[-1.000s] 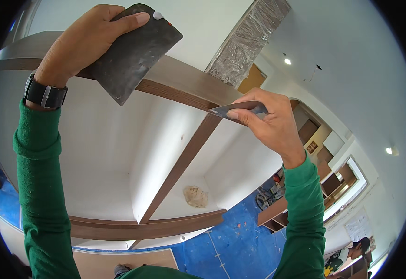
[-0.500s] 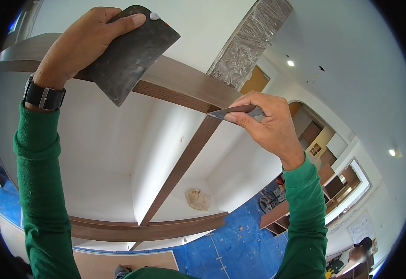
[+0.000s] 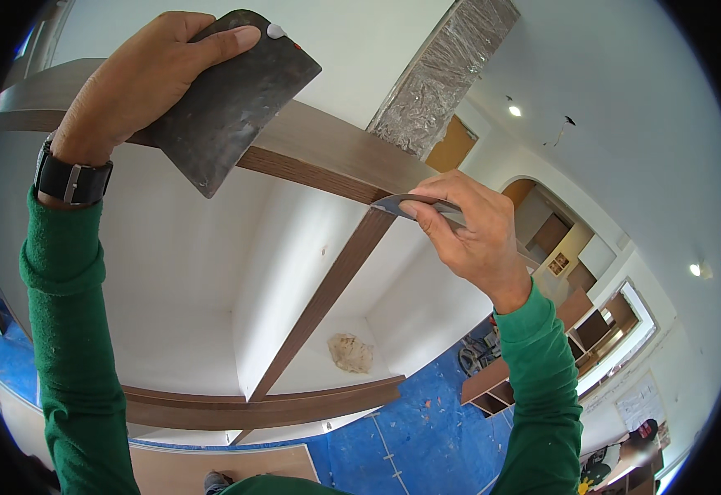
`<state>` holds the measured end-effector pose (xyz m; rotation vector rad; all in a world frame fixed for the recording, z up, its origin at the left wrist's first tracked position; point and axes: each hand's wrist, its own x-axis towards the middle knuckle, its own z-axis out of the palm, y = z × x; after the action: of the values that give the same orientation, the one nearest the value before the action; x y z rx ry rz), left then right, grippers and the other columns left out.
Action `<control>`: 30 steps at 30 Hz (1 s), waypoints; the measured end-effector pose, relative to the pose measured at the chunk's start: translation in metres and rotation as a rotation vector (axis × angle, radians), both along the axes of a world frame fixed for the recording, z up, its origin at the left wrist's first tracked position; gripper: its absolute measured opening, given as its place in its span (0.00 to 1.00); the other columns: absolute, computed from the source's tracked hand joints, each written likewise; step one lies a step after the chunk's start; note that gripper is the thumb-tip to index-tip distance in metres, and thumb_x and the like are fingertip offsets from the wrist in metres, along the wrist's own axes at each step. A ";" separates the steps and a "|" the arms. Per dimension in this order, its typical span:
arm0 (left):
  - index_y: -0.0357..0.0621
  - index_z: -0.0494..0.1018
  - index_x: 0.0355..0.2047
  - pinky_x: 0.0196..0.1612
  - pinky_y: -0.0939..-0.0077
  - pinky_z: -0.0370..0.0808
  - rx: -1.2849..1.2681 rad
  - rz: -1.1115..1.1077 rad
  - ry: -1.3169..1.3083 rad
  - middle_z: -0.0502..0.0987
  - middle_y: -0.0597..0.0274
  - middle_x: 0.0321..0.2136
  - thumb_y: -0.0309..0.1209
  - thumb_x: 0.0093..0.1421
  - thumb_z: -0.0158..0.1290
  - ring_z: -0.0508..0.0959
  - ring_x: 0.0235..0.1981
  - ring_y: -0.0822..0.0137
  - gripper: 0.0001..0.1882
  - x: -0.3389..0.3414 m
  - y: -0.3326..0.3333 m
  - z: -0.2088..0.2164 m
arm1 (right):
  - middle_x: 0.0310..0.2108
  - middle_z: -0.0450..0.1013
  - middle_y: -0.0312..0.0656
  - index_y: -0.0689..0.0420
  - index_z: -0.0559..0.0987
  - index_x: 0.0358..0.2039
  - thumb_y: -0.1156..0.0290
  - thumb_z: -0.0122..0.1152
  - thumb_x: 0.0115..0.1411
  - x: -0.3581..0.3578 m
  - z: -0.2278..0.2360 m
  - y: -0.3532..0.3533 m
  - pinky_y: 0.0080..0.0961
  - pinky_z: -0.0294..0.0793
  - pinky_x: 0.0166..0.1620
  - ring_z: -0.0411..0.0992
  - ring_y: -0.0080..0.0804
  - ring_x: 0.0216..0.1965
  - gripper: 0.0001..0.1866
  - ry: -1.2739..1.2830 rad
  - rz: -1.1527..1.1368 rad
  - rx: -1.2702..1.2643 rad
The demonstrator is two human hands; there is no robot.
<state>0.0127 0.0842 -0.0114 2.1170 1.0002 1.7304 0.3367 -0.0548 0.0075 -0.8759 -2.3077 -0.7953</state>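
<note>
At the upper left, my left hand [image 3: 158, 78] grips a dark flat plate [image 3: 232, 103] by its edge, thumb on top. A small white dab of paste [image 3: 275, 30] sits at the plate's upper edge. My right hand [image 3: 476, 227] pinches a thin grey putty knife [image 3: 410, 203] between thumb and fingers. The blade's tip touches the joint where the brown wood-grain upper rail [image 3: 311, 175] meets the brown upright [image 3: 323, 301]. Part of the blade is hidden by my fingers.
White shelf compartments [image 3: 179, 272] lie behind the frame, with a brown lower rail [image 3: 261, 412]. A plastic-wrapped column [image 3: 443, 78] rises above. Blue sheeting [image 3: 426, 421] covers the floor. A low brown shelf unit [image 3: 488, 396] and another person [image 3: 624, 458] are at the right.
My right hand has shifted slightly downward and the putty knife's angle has changed at the joint. My left hand and the plate have tilted a little, the plate's lower corner dropping.
</note>
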 end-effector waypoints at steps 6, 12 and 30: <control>0.36 0.79 0.39 0.24 0.84 0.77 0.002 0.011 0.005 0.79 0.61 0.22 0.57 0.69 0.52 0.80 0.17 0.75 0.30 -0.002 0.001 0.000 | 0.31 0.79 0.43 0.61 0.79 0.36 0.82 0.70 0.56 0.000 -0.008 0.001 0.26 0.74 0.26 0.76 0.34 0.25 0.09 -0.038 0.005 0.086; 0.36 0.78 0.39 0.24 0.84 0.77 0.000 0.017 0.004 0.79 0.61 0.22 0.56 0.70 0.52 0.79 0.17 0.75 0.30 -0.002 0.000 0.000 | 0.33 0.79 0.43 0.61 0.79 0.36 0.83 0.70 0.55 0.001 -0.012 0.002 0.27 0.74 0.25 0.76 0.34 0.25 0.10 -0.055 0.031 0.134; 0.34 0.78 0.37 0.26 0.82 0.74 -0.082 -0.018 -0.001 0.77 0.66 0.22 0.52 0.70 0.54 0.75 0.19 0.79 0.27 -0.003 -0.004 0.007 | 0.33 0.79 0.46 0.61 0.78 0.36 0.83 0.70 0.56 0.005 -0.013 -0.003 0.29 0.77 0.29 0.79 0.38 0.29 0.10 0.065 0.075 0.020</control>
<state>0.0099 0.0807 -0.0041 2.0679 1.0305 1.6523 0.3413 -0.0582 -0.0057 -0.7897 -2.2589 -0.7453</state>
